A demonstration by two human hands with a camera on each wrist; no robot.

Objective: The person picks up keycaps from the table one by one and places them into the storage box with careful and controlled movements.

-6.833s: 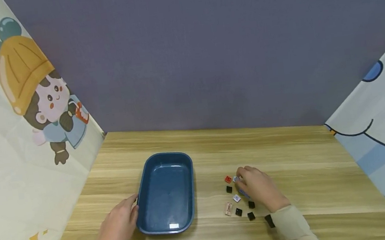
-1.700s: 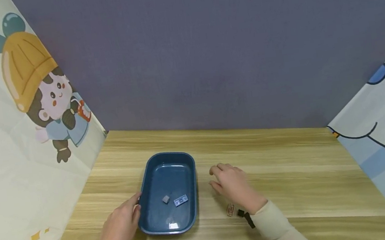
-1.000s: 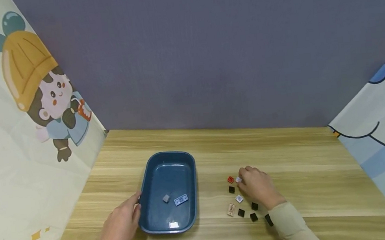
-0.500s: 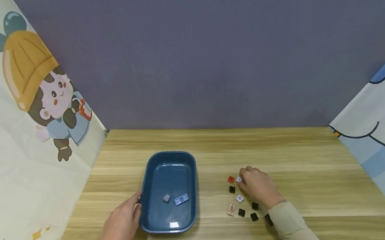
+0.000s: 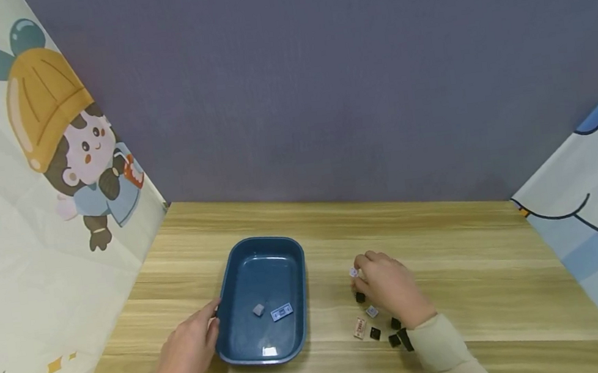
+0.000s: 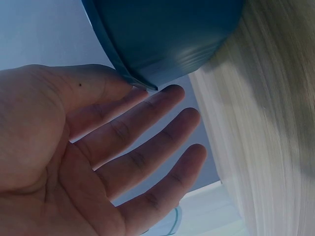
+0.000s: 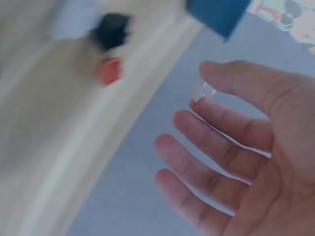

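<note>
At its left side, the blue tray (image 5: 262,280) has its rim between the thumb and forefinger of my left hand (image 5: 182,350); the other fingers extend apart in the left wrist view. My right hand (image 5: 391,290) pinches a small white square tile (image 5: 354,272) above the table, right of the tray. In the right wrist view the tile (image 7: 205,90) sits between thumb and forefinger tips, other fingers loosely spread. Inside the tray lie a small grey square piece (image 5: 258,310) and a blue rectangular printed tile (image 5: 281,312). A red piece (image 7: 109,71) shows blurred in the right wrist view.
Below the right hand lie a white square tile (image 5: 372,312), a beige rectangular tile (image 5: 359,328) and several black square pieces (image 5: 375,333). The wooden table (image 5: 449,243) ends at a dark blue-grey panel (image 5: 321,85); printed sheets stand on both sides.
The blue rectangular tile and the grey piece came into the tray earlier. My right hand has since picked up a white square tile and moved it left. The left hand stays at the tray.
</note>
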